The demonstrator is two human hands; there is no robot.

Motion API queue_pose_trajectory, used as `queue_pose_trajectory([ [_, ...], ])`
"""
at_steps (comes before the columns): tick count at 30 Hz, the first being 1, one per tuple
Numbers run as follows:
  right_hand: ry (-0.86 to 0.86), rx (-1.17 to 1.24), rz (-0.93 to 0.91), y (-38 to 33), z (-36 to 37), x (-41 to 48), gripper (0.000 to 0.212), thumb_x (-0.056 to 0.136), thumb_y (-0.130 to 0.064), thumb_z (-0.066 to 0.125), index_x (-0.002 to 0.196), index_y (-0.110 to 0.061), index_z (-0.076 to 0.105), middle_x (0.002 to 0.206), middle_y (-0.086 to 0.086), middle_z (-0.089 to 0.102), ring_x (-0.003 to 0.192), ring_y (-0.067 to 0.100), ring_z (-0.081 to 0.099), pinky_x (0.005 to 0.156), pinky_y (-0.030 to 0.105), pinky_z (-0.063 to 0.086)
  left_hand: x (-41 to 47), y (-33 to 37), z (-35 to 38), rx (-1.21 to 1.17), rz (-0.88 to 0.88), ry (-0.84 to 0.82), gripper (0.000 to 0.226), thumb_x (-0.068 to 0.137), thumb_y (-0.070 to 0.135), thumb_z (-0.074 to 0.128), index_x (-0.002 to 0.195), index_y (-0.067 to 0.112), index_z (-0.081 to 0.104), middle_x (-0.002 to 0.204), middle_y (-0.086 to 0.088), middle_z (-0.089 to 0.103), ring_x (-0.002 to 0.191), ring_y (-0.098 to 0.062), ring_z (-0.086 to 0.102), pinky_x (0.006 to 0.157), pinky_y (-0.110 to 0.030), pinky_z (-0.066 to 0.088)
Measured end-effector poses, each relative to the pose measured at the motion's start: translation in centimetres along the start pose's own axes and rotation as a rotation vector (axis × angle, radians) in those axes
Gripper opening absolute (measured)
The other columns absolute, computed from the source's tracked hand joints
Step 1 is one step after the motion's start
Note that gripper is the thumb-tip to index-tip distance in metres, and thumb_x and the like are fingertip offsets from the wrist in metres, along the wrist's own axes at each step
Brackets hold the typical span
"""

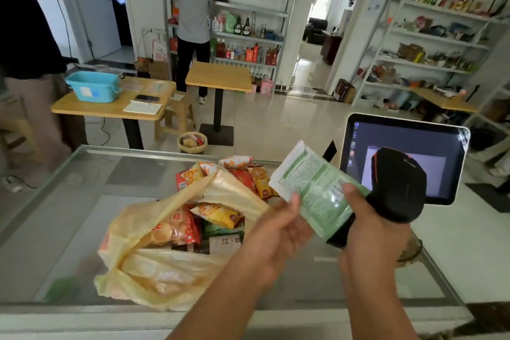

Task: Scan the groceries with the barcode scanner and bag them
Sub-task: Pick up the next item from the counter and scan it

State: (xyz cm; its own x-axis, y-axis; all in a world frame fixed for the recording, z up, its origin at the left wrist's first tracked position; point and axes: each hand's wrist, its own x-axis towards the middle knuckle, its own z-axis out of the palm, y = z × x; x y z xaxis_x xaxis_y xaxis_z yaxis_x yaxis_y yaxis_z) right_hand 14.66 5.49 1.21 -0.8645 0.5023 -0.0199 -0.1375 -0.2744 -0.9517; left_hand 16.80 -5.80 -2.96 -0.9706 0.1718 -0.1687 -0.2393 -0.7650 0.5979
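One packet [314, 188], left hand [278, 226]; scanner [397, 182], right hand [369, 234]; both near counter's right edge [441, 281].

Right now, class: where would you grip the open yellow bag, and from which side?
Probably the raised flap at the far rim of the yellow bag, pinched from above: it stands free of the snack packets, while the near side lies slack on the counter.

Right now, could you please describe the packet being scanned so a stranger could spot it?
By the glass counter, find the white-framed screen at the right. Left of it, the left hand holds a packet against the black scanner. Unlike the orange-red snacks, it is pale green, white-edged.
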Motion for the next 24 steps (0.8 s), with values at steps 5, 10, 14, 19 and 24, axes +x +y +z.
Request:
queue_pose_trajectory([
  [5, -0.116, -0.241, -0.086, 1.3, -0.9, 0.1, 0.021, 0.075, -0.016, 0.081, 0.090, -0.024, 0.068, 0.081, -0.004, 0.073, 0.079, 0.021, 0.071, 0.066, 0.033, 0.056, 2.0, 0.0, 0.5, 0.119, 0.167, 0.091, 0.034, 0.091, 0.012, 0.063, 0.125, 0.008, 0.063, 0.117, -0.010, 0.072, 0.107, -0.025, 0.070, 0.081, -0.032, 0.059],
  [10, -0.492, -0.758, -0.053, 1.7, -2.6, -0.7, 0.044, 0.066, -0.048, 0.079, 0.090, -0.012, 0.072, 0.061, 0.002, 0.070, 0.060, 0.012, 0.068, 0.067, 0.034, 0.059, 2.4, 6.0, -3.2, 0.546, 0.456, 0.328, 0.027, 0.093, 0.005, 0.063, 0.119, 0.012, 0.064, 0.111, -0.002, 0.075, 0.101, -0.017, 0.072, 0.083, -0.033, 0.060],
  [14, -0.571, -0.874, 0.031, 2.3, -2.6, -2.6, 0.051, 0.063, -0.045, 0.085, 0.089, -0.004, 0.070, 0.071, 0.012, 0.069, 0.070, 0.028, 0.067, 0.069, 0.031, 0.055, 2.3, 7.3, -4.3, 0.628, 0.552, 0.437, 0.023, 0.091, 0.005, 0.066, 0.111, 0.016, 0.066, 0.108, 0.002, 0.075, 0.095, -0.007, 0.072, 0.076, -0.019, 0.058],
  [19, -0.460, -0.858, 0.047, 3.2, -1.3, -3.6, 0.049, 0.061, -0.035, 0.089, 0.100, -0.013, 0.070, 0.090, 0.020, 0.072, 0.091, 0.037, 0.068, 0.088, 0.047, 0.055, 2.6, 6.7, -4.4, 0.678, 0.599, 0.434, 0.028, 0.090, 0.004, 0.067, 0.117, 0.010, 0.066, 0.111, 0.001, 0.075, 0.101, -0.011, 0.072, 0.084, -0.026, 0.059],
  [24, -0.460, -0.843, 0.127, 3.3, -1.0, -3.1, 0.046, 0.068, -0.026, 0.086, 0.104, -0.003, 0.068, 0.098, 0.021, 0.070, 0.096, 0.036, 0.066, 0.091, 0.042, 0.053, 2.7, 6.0, -4.3, 0.701, 0.615, 0.434, 0.029, 0.090, 0.005, 0.068, 0.119, 0.009, 0.065, 0.112, 0.002, 0.075, 0.102, -0.011, 0.071, 0.085, -0.027, 0.059],
])
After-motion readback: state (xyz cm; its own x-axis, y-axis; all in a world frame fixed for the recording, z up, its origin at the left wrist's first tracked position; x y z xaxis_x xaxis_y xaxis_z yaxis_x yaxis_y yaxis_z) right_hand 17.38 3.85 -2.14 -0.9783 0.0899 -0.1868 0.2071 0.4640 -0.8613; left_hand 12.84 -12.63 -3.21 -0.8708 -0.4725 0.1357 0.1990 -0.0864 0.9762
